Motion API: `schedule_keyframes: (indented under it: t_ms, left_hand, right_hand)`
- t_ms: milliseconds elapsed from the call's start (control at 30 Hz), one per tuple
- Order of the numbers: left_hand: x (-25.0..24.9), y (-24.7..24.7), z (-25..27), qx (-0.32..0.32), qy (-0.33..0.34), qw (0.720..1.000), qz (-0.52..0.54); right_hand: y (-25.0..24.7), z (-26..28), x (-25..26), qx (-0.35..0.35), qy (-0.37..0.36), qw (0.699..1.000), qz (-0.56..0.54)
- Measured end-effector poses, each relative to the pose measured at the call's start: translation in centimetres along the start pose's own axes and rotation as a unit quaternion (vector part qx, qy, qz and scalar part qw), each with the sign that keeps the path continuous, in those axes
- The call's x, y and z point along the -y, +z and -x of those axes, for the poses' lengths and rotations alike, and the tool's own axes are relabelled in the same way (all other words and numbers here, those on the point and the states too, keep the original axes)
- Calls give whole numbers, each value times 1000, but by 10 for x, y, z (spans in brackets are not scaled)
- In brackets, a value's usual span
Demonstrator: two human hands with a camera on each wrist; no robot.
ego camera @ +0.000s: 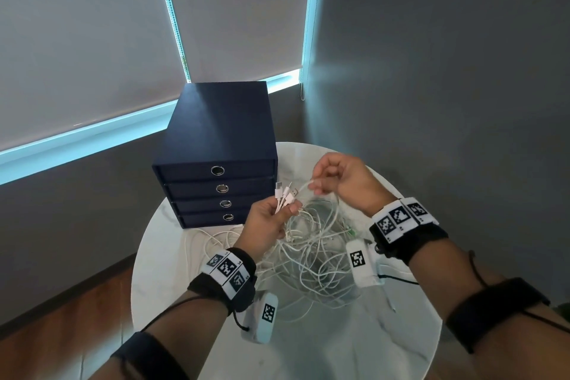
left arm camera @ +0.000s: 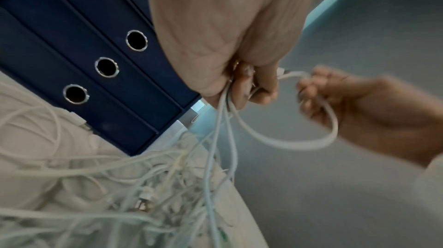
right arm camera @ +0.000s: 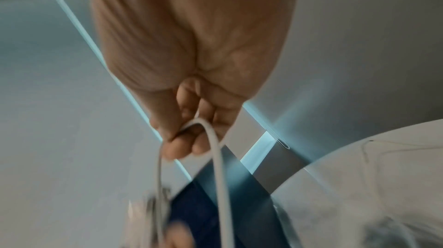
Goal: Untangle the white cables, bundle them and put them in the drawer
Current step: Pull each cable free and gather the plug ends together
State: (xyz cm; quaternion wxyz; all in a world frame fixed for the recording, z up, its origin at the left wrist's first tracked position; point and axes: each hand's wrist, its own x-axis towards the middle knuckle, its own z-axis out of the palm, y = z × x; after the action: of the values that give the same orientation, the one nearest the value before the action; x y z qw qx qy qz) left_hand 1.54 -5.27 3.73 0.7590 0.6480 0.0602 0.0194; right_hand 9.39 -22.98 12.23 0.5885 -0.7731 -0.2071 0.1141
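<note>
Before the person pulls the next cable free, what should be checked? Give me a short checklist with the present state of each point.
1. Left hand holds the connector ends together: ok.
2. Right hand has a grip on one white cable loop: ok.
3. Tangled cables all lie on the round table: ok.
4. Held cable is free of knots further down: cannot tell.
5. A drawer of the blue drawer box is open to receive the bundle: not ok, all four are closed.
</note>
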Motion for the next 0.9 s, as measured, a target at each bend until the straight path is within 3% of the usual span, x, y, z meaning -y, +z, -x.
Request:
schedule_keyframes:
  t_ms: [133, 233, 267, 333, 400, 500, 700, 900]
  left_hand:
    - [7, -7, -2, -46, -25, 998, 29]
    - [7, -9, -7, -83, -29, 996, 32]
    - [8, -9, -9, -91, -28, 995, 8]
    - [10, -8, -9, -98, -27, 994, -42]
    - [11, -4, -9, -89, -22, 993, -71]
    - [12, 1, -7, -77, -16, 995, -61]
    - [23, -14, -7, -53, -42, 997, -36]
    - [30, -23, -3, -53, -57, 997, -17]
  right_hand:
    - [-15, -12, 11, -138, -61, 988, -44]
    - [-17, -11, -15, -168, -23, 981, 99]
    - [-15, -8, -22, -144, 9, 967, 209]
    - [-2, 2, -29, -44, 70, 903, 421]
    - [21, 10, -28, 46, 50, 871, 487]
    - [51, 13, -21, 113, 7, 880, 462]
    - [49, 4, -22, 100, 36, 927, 359]
    - [33, -6, 9, 0, -14, 967, 255]
